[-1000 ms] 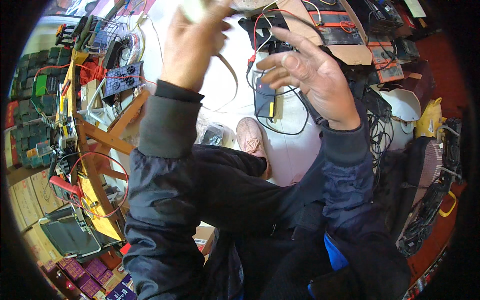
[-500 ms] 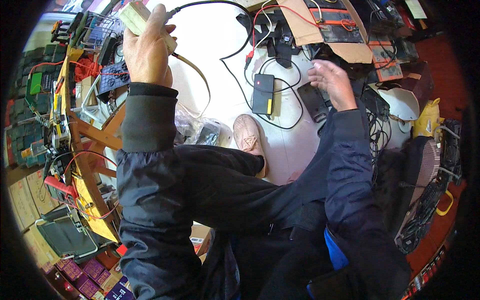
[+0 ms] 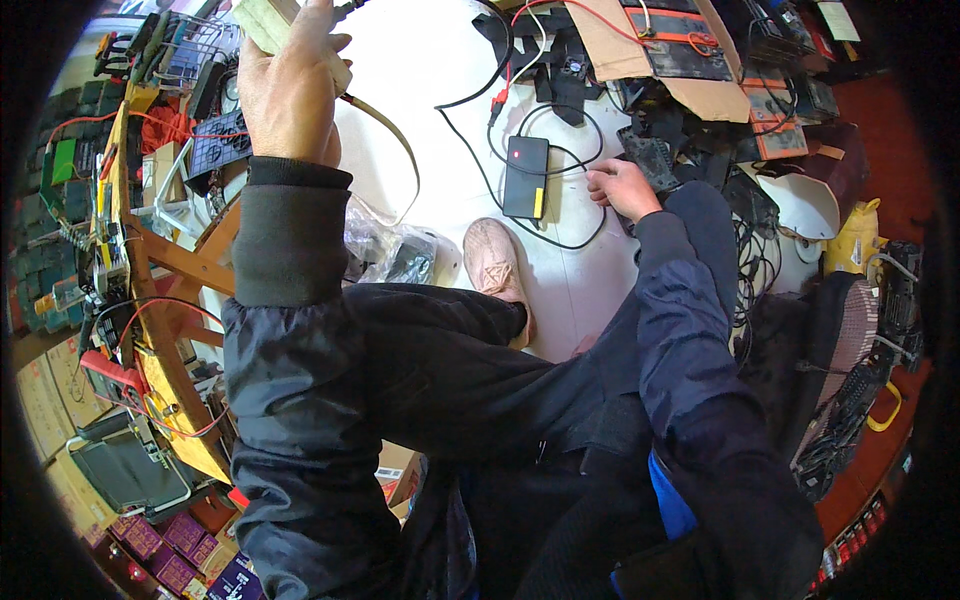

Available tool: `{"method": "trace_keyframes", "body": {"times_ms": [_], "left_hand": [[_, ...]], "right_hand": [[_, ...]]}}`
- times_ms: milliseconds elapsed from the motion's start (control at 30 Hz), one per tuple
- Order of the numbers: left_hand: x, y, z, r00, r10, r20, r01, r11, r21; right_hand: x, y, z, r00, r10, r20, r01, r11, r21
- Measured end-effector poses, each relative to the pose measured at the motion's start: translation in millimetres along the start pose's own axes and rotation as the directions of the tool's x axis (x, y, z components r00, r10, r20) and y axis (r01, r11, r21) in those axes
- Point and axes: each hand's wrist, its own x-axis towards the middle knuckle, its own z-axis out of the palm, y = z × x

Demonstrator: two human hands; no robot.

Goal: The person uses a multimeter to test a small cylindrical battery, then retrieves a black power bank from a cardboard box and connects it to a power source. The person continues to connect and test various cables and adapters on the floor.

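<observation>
My left hand (image 3: 290,105), raised at the upper left, is closed around a pale yellow-green block (image 3: 264,24) that looks like a wrapped battery pack. A thick black cable (image 3: 508,55) runs to the block's far end, and a flat pale strip or lead (image 3: 405,150) hangs from its near side. My right hand (image 3: 622,190) has its fingers curled together over the loop of thin black cable (image 3: 572,246); whether they pinch it is hidden. Left of those fingers lies a black power adapter (image 3: 526,178) with a small red light. Red connectors (image 3: 499,100) join its lead beyond it.
On the left stands a wooden bench (image 3: 180,255) crowded with tools and wires. A plastic bag (image 3: 385,250) lies near my shoe (image 3: 492,265). At the upper right is an open cardboard box (image 3: 705,98) with orange-black batteries (image 3: 680,40). Tangled cables (image 3: 755,265) lie right of my knee.
My right hand has moved down and left to the cable loop, and its spread fingers have curled in. My left hand still holds the block, shifted slightly up and left.
</observation>
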Motion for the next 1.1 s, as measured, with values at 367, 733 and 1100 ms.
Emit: {"method": "trace_keyframes", "body": {"times_ms": [367,733,1100], "left_hand": [[-2,5,5,1.0,0.012,0.001,-0.012,1.0,-0.003],[-2,-10,7,0.997,0.045,0.062,-0.045,0.999,0.005],[12,-22,12,0.998,0.017,0.063,-0.02,0.999,0.047]], "right_hand": [[18,23,94,0.993,0.016,-0.117,-0.06,0.924,-0.378],[25,0,162,0.92,-0.012,-0.391,-0.17,0.888,-0.427],[-40,-66,47,0.989,-0.036,0.146,0.022,0.995,0.097]]}}
